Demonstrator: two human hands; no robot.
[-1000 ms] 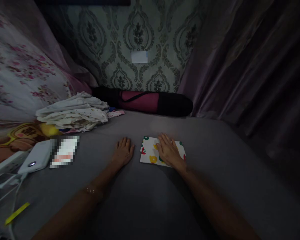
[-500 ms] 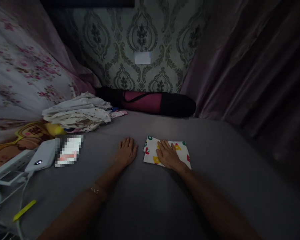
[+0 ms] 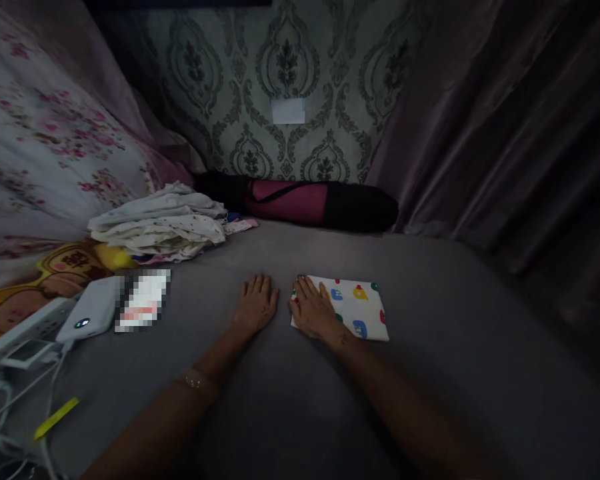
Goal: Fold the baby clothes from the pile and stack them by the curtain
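A folded white cloth (image 3: 363,310) with red, yellow, blue and green prints lies flat on the grey sheet (image 3: 270,413), right of centre. My right hand (image 3: 313,312) rests palm down on its left part, fingers stretched out, covering some of the print. To the left of the cloth, apart from it, my left hand (image 3: 256,305) lies flat on the sheet with its fingers extended and nothing in it.
A heap of white clothes (image 3: 165,223) sits at the back left. Behind, a black and maroon long bag (image 3: 290,200) lies along the wall. On the left are a white power bank (image 3: 93,308), a power strip (image 3: 30,330), cables and a yellow strip (image 3: 57,419).
My right hand has slid left across the folded cloth, from its middle to its left part, uncovering more print. My left hand stays flat on the sheet. The view has shifted slightly.
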